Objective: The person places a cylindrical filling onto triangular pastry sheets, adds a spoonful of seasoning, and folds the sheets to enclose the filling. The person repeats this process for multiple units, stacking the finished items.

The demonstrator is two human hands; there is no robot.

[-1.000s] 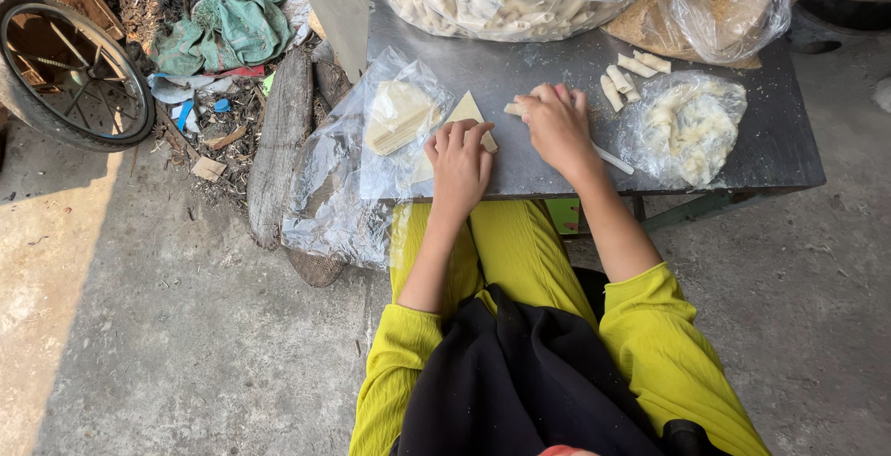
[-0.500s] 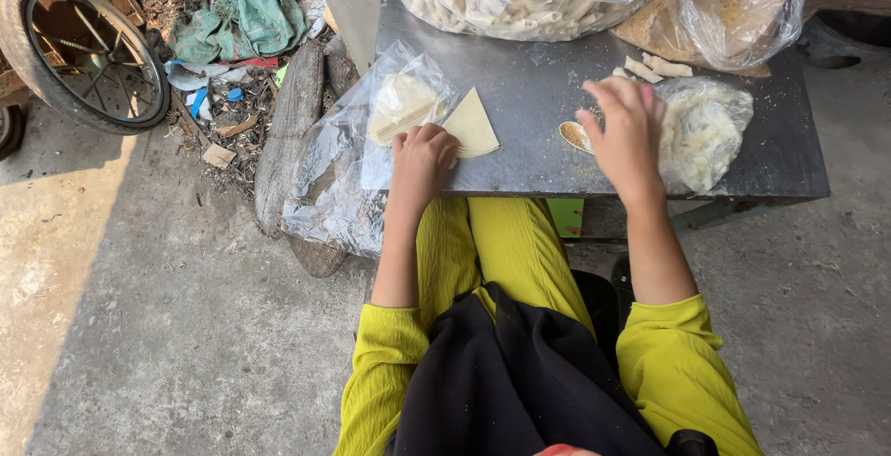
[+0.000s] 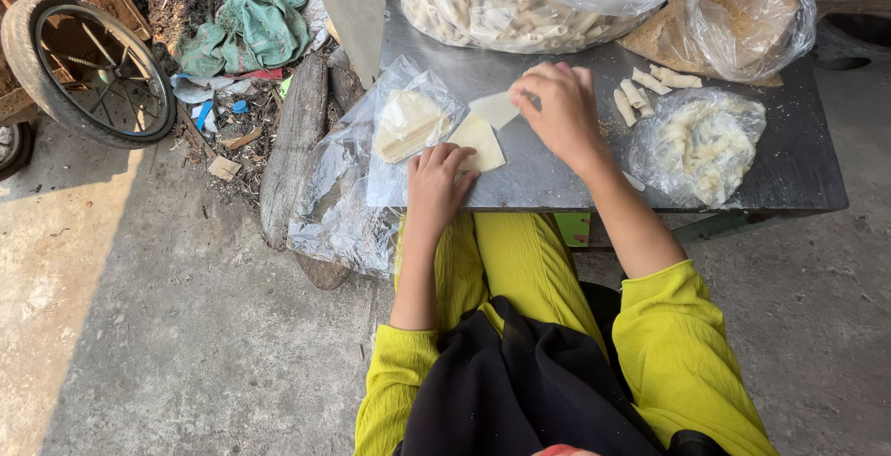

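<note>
Since the earlier frame the right hand has moved from the filling bag leftward. Left hand lies flat, pinning a wrapper beside the wrapper stack; right hand pinches a second wrapper above the table. Pale, thin, square sheets; a hard tug could tear them.

Outdoor yard work area for food preparation. Indicators: bare concrete ground, cart wheel, rubbish pile, log, and low metal table holding bagged rolls.
</note>
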